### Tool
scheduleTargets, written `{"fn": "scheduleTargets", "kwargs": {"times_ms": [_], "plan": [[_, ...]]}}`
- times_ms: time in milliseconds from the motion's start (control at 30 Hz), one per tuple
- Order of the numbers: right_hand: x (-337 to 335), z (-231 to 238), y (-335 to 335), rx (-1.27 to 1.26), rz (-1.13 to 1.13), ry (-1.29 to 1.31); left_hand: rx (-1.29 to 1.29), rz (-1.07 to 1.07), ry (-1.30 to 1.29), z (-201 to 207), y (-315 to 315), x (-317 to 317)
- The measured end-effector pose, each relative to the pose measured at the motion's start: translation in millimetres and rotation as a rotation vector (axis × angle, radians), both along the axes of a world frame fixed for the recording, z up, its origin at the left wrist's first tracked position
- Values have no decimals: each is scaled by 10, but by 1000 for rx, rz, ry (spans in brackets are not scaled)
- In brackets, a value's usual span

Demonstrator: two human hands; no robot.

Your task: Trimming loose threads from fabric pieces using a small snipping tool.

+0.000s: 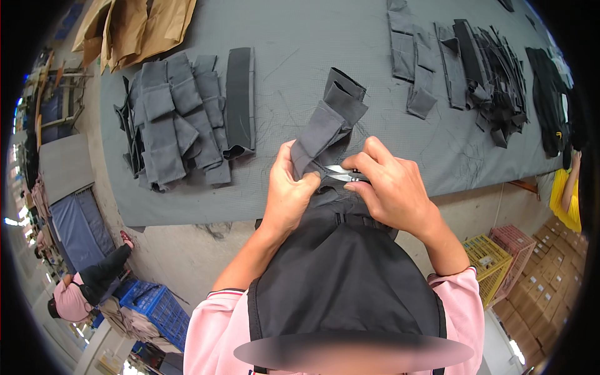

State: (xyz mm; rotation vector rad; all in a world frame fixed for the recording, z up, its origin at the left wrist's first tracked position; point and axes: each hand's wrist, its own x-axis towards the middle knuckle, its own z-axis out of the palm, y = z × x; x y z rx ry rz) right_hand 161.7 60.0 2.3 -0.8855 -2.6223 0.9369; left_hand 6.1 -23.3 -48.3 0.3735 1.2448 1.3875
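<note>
My left hand (pixel 289 190) pinches the near end of a folded dark grey fabric strip (pixel 325 125), whose far end lies away from me over the table. In my right hand (pixel 394 184) is a pair of thread snips (pixel 337 173), with silver blades pointing left at the strip's edge beside my left thumb. The blades look slightly parted. Whether a thread lies between them is too small to tell. A heap of similar grey fabric pieces (pixel 169 119) lies to the left, beside a flat dark strip (pixel 239 100).
The grey-covered table (pixel 281 37) carries loose threads, a brown paper bag (pixel 147 31) at far left, and more grey strips (pixel 412 62) and a dark bundle (pixel 494 81) at right. Beyond its edges are a blue crate (pixel 153 309), a yellow crate (pixel 484 262), and two people, one each side.
</note>
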Motion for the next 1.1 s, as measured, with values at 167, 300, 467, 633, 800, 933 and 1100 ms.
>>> {"fn": "scheduleTargets", "kwargs": {"times_ms": [167,300,467,633,800,933,1100], "plan": [[-9,-47,63,43,71,14,-9,-48,10,-9,-23,-23],[10,-71,85,114,123,33,-46,-72,-18,4,-5,-30],[41,-32,43,115,33,82,-53,-47,37,16,4,-34],[-125,-119,-67,-236,-303,464,-41,14,-320,26,64,-89],[-339,-301,-196,-384,-322,585,65,-36,-300,42,98,-77],[-265,-412,-401,-450,-405,606,110,-61,-263,63,166,-128],[-218,-298,-410,-244,-453,437,180,-32,-524,23,225,-140]]}}
